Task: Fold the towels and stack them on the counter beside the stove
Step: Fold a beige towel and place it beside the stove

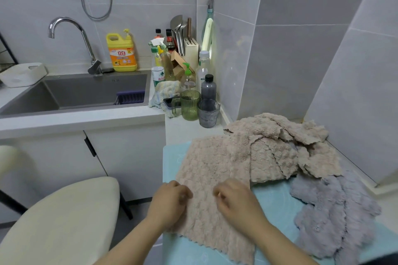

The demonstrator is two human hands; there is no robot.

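Forearms cut off at bottom edge. Left hand (170,199) and right hand (235,200) sit on flat beige towel (206,170) on blue mat (276,202), fingers curled; pinching fabric or not, can't tell. Crumpled beige towels (280,146) overlap its far right corner; grey towel (333,206) at right, partly cropped.

Soft even light, wide-angle bending at edges.

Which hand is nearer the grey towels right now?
Right. The right hand sits midway across the beige towel, with the grey towels beyond to its right; the left hand is at that towel's left edge, farther away.
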